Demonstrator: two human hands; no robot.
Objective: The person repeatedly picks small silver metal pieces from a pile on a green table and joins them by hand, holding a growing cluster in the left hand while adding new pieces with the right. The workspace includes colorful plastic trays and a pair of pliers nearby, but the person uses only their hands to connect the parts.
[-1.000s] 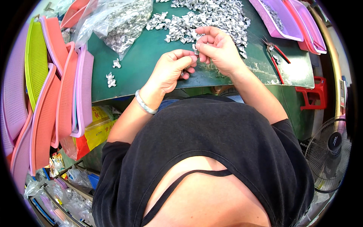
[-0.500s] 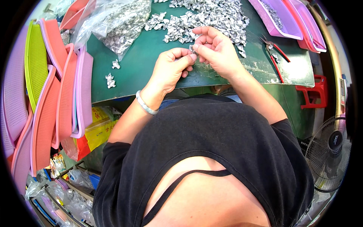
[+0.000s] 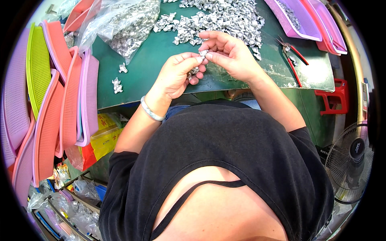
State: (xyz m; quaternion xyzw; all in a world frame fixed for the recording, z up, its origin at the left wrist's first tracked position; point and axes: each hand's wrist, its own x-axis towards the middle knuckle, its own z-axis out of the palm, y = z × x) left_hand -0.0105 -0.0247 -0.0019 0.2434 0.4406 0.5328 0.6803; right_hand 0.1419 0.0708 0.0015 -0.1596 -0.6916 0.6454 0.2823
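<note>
Over the front part of the green table, my left hand (image 3: 178,73) is closed around small silver metal pieces, some showing between its curled fingers. One small silver metal figure (image 3: 204,53) is pinched at its fingertips. My right hand (image 3: 230,54) meets it there, thumb and forefinger closed on the same figure, other fingers curled loosely above. Just beyond both hands spreads a heap of similar silver metal pieces (image 3: 225,20). Two single figures lie to the left, one higher (image 3: 122,68) and one nearer the edge (image 3: 117,86).
A clear plastic bag of metal pieces (image 3: 128,32) rests at the back left. Red-handled pliers (image 3: 292,60) lie at the right. Stacked plastic baskets (image 3: 50,100) line the left side. Purple and pink baskets (image 3: 297,24) stand back right, above a red stool (image 3: 335,97) and a fan (image 3: 354,156).
The small figure between my fingertips now shows more clearly. My left hand has turned a little, exposing metal pieces in its fingers. My right hand has shifted slightly.
</note>
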